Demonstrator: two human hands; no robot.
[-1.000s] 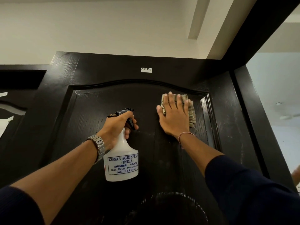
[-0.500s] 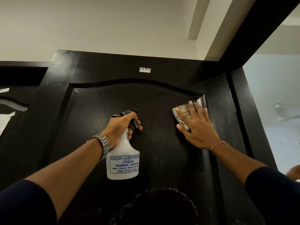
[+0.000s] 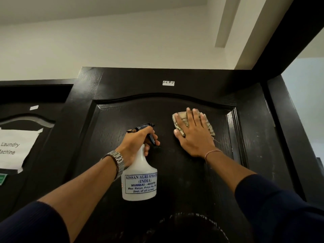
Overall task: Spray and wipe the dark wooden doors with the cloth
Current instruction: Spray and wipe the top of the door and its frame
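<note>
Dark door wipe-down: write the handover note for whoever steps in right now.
Left hand grips the spray bottle by its neck, nozzle toward the door.
Right hand presses the cloth flat against the upper right of the arched panel, fingers spread.
Done: wiping under way up there.
Left: how much is clean cannot be told; the neighbouring door with the paper sign too.

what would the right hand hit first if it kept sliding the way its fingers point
Probably the arched moulding at the top of the door's panel. The right hand lies flat on the cloth, fingers pointing up the door, with bare panel between.
</note>
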